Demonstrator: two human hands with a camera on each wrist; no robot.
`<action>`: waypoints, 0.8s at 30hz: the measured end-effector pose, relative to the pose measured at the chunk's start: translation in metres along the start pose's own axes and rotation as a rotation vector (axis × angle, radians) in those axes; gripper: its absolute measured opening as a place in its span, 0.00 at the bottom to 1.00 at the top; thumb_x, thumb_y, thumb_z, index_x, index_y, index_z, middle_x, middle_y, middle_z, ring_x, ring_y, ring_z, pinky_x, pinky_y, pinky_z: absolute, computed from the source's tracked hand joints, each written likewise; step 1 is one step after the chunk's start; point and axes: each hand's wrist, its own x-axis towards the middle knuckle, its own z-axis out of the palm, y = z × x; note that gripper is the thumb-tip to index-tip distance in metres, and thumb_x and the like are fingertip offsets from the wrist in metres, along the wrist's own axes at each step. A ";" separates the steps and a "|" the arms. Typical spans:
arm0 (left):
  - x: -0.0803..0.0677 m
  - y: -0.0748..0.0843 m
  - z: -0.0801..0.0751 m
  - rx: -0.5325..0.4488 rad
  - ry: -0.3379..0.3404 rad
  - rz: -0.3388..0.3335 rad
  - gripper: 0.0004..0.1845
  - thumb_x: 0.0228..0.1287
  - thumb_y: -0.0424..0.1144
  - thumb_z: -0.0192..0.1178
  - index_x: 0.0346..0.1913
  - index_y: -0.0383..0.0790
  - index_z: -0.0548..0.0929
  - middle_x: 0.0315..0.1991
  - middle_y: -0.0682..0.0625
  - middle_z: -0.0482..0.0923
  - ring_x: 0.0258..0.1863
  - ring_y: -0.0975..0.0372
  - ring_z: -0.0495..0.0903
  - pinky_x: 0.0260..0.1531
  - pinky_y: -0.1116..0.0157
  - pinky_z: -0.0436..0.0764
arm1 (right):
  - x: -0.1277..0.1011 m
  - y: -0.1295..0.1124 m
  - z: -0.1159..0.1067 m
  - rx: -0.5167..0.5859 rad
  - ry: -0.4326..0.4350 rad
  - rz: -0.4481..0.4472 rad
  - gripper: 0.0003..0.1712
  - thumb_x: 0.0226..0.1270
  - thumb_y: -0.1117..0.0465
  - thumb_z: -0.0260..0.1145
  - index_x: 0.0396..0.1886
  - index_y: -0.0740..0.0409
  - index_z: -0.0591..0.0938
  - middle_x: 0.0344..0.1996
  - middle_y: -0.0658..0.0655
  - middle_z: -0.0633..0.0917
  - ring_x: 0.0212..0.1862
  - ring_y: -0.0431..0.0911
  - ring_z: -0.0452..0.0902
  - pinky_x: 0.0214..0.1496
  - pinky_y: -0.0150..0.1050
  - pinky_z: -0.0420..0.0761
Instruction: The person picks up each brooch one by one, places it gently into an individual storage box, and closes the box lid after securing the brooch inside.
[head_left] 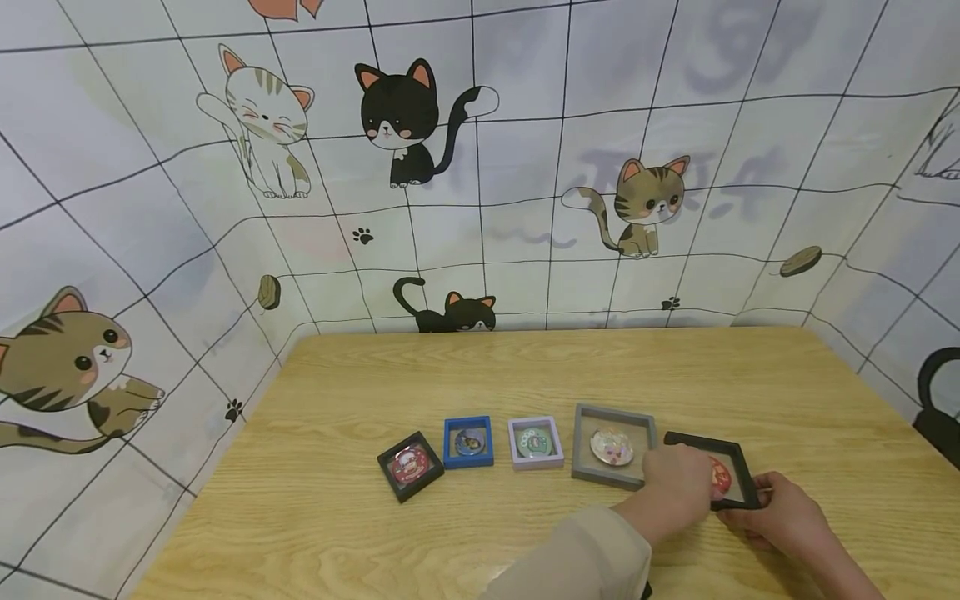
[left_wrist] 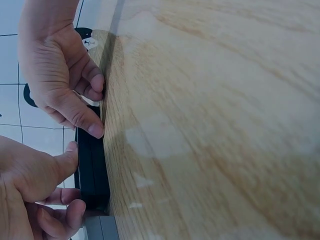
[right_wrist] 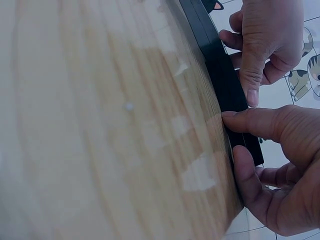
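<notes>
A black square display frame (head_left: 705, 442) with a clear window and a round red badge (head_left: 721, 478) lies at the right end of a row on the table. My left hand (head_left: 678, 482) reaches across its left part and hides it there. In the left wrist view, the left thumb (left_wrist: 69, 161) presses on the frame's upper edge while curled fingers sit at its side. The right hand (head_left: 783, 512) grips the frame's near right corner, its thumb (right_wrist: 250, 122) against the front side. Just left stands a larger grey frame (head_left: 613, 410) holding a pale round badge (head_left: 612, 446).
Farther left along the row are a lilac frame (head_left: 559, 457), a blue frame (head_left: 447, 446) and a small tilted black frame (head_left: 405, 497), each with a round badge. Behind the wooden table (head_left: 465, 367) hangs a cat-print cloth (head_left: 517, 167). A black strap (head_left: 937, 433) shows at the right edge.
</notes>
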 end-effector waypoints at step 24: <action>-0.004 0.000 0.001 -0.047 0.036 -0.016 0.15 0.45 0.66 0.58 0.30 0.63 0.79 0.26 0.65 0.75 0.24 0.70 0.73 0.15 0.66 0.70 | 0.000 0.005 0.001 -0.016 0.013 -0.024 0.50 0.38 0.50 0.77 0.48 0.79 0.60 0.29 0.62 0.76 0.26 0.44 0.76 0.27 0.38 0.79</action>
